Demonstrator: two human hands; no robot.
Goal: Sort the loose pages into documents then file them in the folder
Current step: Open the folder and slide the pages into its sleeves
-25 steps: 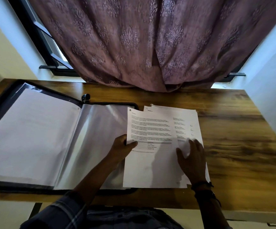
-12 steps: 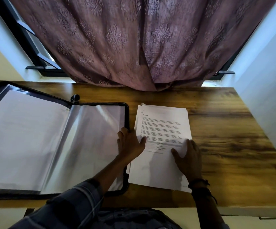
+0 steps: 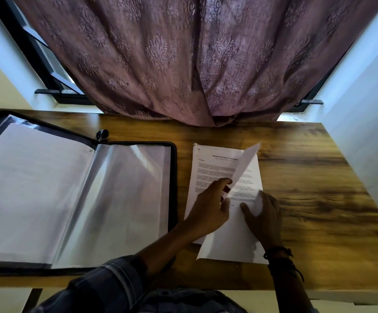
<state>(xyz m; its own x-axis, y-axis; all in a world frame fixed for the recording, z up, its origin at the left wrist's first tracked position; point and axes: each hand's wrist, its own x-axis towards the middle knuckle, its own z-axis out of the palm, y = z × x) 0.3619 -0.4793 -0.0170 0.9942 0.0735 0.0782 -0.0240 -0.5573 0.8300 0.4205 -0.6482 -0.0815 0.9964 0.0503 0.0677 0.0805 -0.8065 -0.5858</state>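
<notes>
- L hand [image 3: 208, 207] pinches top page [image 3: 245, 163] by its edge; page tilts up off stack [image 3: 206, 169].
- R hand [image 3: 263, 214] flat on stack, fingers straight.
- Folder [image 3: 173, 177] open, just left.

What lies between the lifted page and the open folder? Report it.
Nothing visible. The left hand pinches the lifted page above the stack; only a bare strip of table separates the stack from the open folder. The right hand presses the stack.
</notes>
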